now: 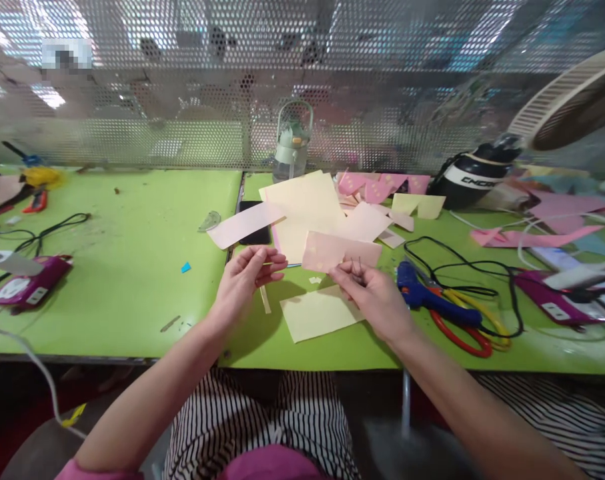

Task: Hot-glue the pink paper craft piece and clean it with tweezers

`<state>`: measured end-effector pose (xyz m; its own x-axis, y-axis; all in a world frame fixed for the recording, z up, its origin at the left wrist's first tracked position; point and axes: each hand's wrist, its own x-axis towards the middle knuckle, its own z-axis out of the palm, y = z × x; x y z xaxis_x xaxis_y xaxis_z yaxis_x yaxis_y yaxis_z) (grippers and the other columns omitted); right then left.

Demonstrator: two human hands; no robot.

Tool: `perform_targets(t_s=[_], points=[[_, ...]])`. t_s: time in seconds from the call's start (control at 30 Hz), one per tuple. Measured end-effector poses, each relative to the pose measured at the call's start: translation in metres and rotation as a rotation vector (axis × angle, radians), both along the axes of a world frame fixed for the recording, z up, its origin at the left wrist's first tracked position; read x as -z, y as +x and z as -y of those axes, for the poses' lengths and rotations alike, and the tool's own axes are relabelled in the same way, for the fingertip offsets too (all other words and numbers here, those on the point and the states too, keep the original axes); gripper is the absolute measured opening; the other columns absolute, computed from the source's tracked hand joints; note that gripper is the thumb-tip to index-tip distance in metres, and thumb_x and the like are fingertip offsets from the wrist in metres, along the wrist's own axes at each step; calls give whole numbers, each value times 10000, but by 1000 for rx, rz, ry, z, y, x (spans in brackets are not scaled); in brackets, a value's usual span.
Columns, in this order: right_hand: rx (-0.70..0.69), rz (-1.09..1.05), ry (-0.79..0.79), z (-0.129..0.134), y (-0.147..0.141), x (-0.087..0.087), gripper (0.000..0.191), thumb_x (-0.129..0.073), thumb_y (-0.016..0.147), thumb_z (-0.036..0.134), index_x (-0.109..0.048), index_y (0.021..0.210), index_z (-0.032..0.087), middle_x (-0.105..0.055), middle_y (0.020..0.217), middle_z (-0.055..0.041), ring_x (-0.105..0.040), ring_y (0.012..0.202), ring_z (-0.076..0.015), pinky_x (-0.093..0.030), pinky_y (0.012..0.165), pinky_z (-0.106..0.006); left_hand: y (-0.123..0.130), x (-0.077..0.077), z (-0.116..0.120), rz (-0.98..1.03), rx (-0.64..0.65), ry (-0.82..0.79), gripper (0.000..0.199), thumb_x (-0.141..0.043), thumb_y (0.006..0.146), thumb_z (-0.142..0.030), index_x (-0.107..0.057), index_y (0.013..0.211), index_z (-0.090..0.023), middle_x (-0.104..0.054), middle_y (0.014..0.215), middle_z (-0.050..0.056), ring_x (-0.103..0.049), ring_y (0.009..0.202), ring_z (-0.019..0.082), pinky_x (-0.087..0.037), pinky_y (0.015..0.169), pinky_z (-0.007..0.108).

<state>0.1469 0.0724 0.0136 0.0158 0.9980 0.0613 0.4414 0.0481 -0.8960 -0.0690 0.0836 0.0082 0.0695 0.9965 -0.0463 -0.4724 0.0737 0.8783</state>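
Observation:
My right hand [365, 287] pinches the lower edge of a pink rectangular paper piece [327, 252], which is raised above the green table [147, 267]; thin metal points show between its fingers. To the left, my left hand [252, 270] has its fingers curled but apart, with nothing visible in them. A pale yellow paper [319, 313] lies below the pink piece. Beyond my hands are a stack of cream sheets [307, 207] and a light pink strip [245, 225] lying partly over a black phone [256, 237].
On the right are a blue glue gun [435, 300], red-and-yellow-handled scissors [469, 333], black cables, a black bottle [469, 175] and a fan [572, 100]. A clear bottle [291, 153] stands by the mesh screen. Purple power strips [32, 283] lie at both sides.

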Motion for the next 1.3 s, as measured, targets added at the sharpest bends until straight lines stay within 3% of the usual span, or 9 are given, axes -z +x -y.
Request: perform_targets(t_s=[0.23,0.33,0.4,0.53,0.73,0.87,1.03,1.17,1.3], points=[[15,63,63,3,2,-8,370,-561,803,561,-576,732,198,-481,580,36,-427,556,-124,-352,561,-265,-5,8,-7,-82,9,-34,343,-560,899,-454,-534,714,-166,-710,769,40,-687,694,141,-543,650,259],[-12,112,88,2,-3,-13,353,-567,795,546,-568,699,207,-500,577,30,-468,578,-142,-366,600,-273,-3,8,-10,-147,80,-7,261,-667,845,-409,-634,966,-180,-702,1088,70,-685,908,160,-546,743,262],[-44,144,93,0,-8,-13,338,-571,791,532,-582,696,208,-543,596,14,-504,600,-159,-373,612,-281,0,6,-12,-154,130,-13,354,-648,859,-435,-627,1128,-207,-673,1181,85,-671,974,165,-542,796,274],[-144,193,65,0,-21,-10,325,-567,792,511,-612,682,209,-593,607,-4,-514,577,-168,-371,568,-286,7,1,-14,-168,184,-31,433,-568,882,-542,-671,1071,-166,-718,1025,97,-690,804,134,-533,732,237],[-211,220,30,9,-23,-19,388,-546,795,575,-617,675,212,-586,589,1,-512,562,-164,-394,568,-287,2,0,-19,-239,165,-82,328,-534,930,-411,-682,1074,-157,-734,884,75,-686,683,132,-545,657,249],[-95,232,57,6,1,-26,426,-529,784,616,-643,769,206,-656,758,-36,-571,711,-204,-427,680,-319,-11,7,-28,-286,131,-103,325,-451,967,-348,-690,1049,-143,-737,901,89,-685,726,136,-550,680,253],[-28,259,31,-1,31,-19,425,-569,739,626,-640,759,207,-655,733,-24,-571,715,-205,-427,702,-318,-27,11,-37,-391,45,-74,321,-494,939,-350,-715,908,-119,-734,863,105,-679,778,181,-551,737,304],[19,263,16,4,51,-15,446,-576,738,633,-674,848,212,-666,744,-38,-572,695,-211,-440,671,-323,-42,-4,-34,-454,-166,38,186,-537,914,-247,-692,862,-157,-718,933,66,-651,912,163,-501,878,299],[85,292,104,13,75,-15,446,-560,742,649,-684,854,236,-693,777,-72,-598,672,-229,-460,594,-328,-64,-27,-22,-449,-290,127,236,-452,965,-271,-614,827,-170,-663,754,25,-624,703,118,-518,767,281]])
